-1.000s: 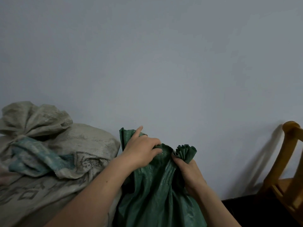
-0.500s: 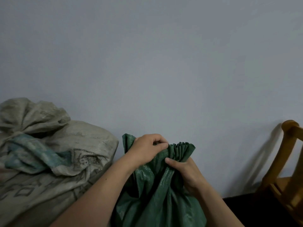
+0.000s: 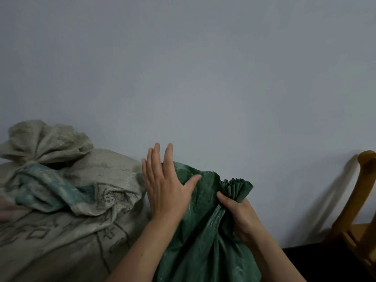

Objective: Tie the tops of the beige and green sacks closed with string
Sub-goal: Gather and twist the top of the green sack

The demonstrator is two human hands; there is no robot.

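The green sack [image 3: 203, 241] stands in front of me against the wall. My right hand [image 3: 238, 216] is clenched around part of its gathered, pleated top [image 3: 237, 187]. My left hand [image 3: 164, 186] is flat and spread, fingers pointing up, against the loose left part of the green sack's top. The beige sack [image 3: 67, 231] lies at the left, its neck [image 3: 32, 159] bunched and bound, with a teal cloth [image 3: 42, 188] draped over it. No string is visible near the green sack.
A pale grey wall fills the background right behind the sacks. A yellow wooden chair [image 3: 360, 220] stands at the right edge, over a dark floor [image 3: 317, 259].
My left hand has let go of the green sack's top and spread flat against its left side. My right hand keeps the pleated bunch, now shifted right.
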